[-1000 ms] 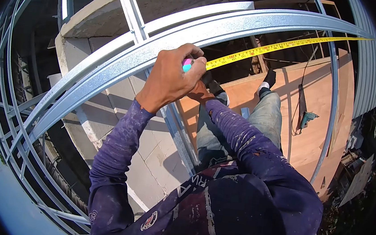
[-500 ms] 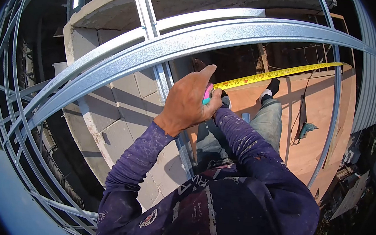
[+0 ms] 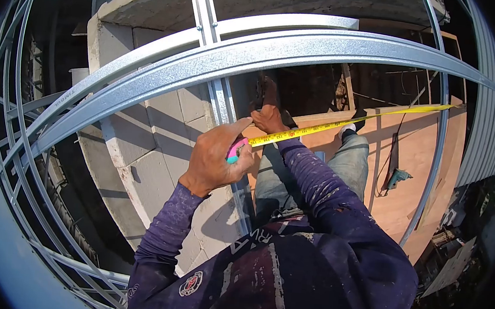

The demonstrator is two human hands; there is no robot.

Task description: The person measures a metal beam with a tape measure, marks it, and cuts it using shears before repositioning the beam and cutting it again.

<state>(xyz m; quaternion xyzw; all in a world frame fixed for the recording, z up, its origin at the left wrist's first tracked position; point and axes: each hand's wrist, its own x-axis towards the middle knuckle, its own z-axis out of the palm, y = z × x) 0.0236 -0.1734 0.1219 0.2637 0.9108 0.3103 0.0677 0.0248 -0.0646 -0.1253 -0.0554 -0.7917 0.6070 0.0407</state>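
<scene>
My left hand (image 3: 209, 157) is wrapped round a pink and teal tape measure (image 3: 234, 153), above the pale block wall. From its case the yellow tape blade (image 3: 314, 128) runs right across the plywood and under the metal stud at the right; its far stretch is twisted. My right hand (image 3: 269, 119) is just beyond the blade, beside the upright metal stud (image 3: 221, 100). Its fingers reach into dark shadow, so their grip is unclear. A long galvanized metal channel (image 3: 257, 48) crosses in front of both hands.
Plywood (image 3: 404, 150) lies at the right, with a teal power drill (image 3: 398, 177) on it. Pale blocks (image 3: 166, 141) form a wall below the left hand. More metal framing (image 3: 30, 153) curves along the left, and corrugated sheet (image 3: 483, 116) stands at the far right.
My left hand has moved left and down with the tape measure. My right hand has come into view beyond the blade, apart from the left. The blade's far part has twisted.
</scene>
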